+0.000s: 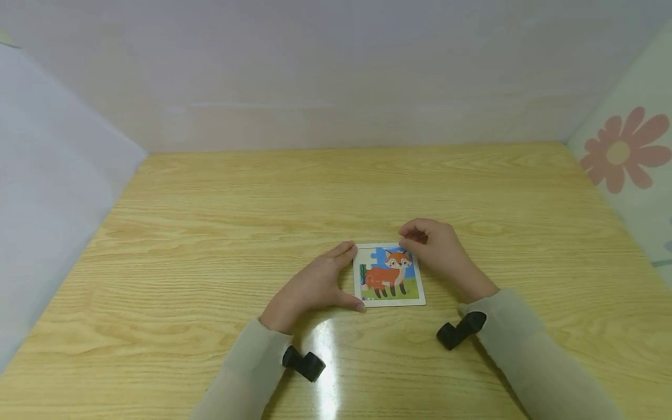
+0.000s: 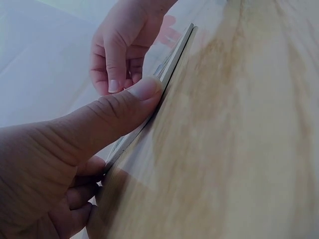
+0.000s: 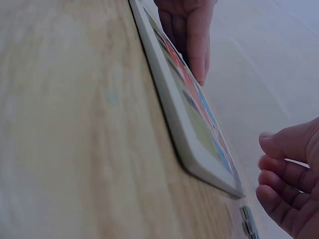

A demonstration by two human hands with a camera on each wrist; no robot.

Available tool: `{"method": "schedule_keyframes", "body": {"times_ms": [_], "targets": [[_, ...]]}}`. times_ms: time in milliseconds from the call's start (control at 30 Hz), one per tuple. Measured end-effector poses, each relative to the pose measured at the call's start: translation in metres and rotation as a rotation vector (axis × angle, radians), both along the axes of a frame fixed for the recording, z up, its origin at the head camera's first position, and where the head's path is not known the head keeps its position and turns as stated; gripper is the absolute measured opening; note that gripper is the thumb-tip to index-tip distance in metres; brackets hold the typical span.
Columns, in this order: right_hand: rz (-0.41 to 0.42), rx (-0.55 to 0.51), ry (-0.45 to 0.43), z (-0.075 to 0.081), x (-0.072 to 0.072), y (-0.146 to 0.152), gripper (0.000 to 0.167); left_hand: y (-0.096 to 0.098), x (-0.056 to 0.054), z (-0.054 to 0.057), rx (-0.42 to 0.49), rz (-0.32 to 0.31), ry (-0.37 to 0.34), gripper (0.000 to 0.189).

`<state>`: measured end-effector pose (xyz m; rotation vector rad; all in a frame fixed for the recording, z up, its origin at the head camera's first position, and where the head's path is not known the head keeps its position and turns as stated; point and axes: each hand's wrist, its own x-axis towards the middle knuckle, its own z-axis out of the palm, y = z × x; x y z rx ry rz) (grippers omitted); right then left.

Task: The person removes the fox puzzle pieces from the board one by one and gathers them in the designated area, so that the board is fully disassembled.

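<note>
A small square jigsaw puzzle (image 1: 388,274) with a fox picture lies in its white-rimmed tray (image 1: 394,303) on the table. Toward its upper left, a pale patch of bare tray shows beside a blue knobbed edge. My left hand (image 1: 322,280) holds the tray's left side, thumb at the near corner and fingers at the far one. Over the far right corner is my right hand (image 1: 438,248), its fingers loosely bent. In the right wrist view nothing shows between thumb and fingers of that hand (image 3: 294,174). A small loose puzzle piece (image 3: 249,222) lies just past the tray's corner.
The wood-grain table (image 1: 236,204) spreads out on all sides of the tray. A pale wall (image 1: 336,76) stands along its far edge, and a side panel with a pink flower (image 1: 625,150) rises at the right. Each sleeve carries a black wrist camera (image 1: 304,363).
</note>
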<state>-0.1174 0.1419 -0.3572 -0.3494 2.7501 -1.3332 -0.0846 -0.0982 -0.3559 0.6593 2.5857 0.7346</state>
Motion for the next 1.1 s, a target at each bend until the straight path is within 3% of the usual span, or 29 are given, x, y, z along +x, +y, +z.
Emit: {"method": "schedule_keyframes", "body": {"times_ms": [200,433,733,1100], "targets": [[0.083,0.034,-0.036,-0.001,0.001,-0.007,0.013,0.001,0.0,-0.001,-0.001,-0.005,0.004,0.109],[0.175,0.094,0.015,0.0,0.002,-0.013,0.016,0.002,-0.001,-0.001,0.012,-0.012,0.016,0.109],[0.245,0.167,0.01,0.002,0.003,-0.022,0.017,0.002,-0.001,-0.002,0.005,-0.011,0.015,0.108],[0.301,0.232,0.067,0.0,0.001,-0.026,0.016,0.002,-0.002,-0.003,-0.007,-0.012,0.017,0.108]]}}
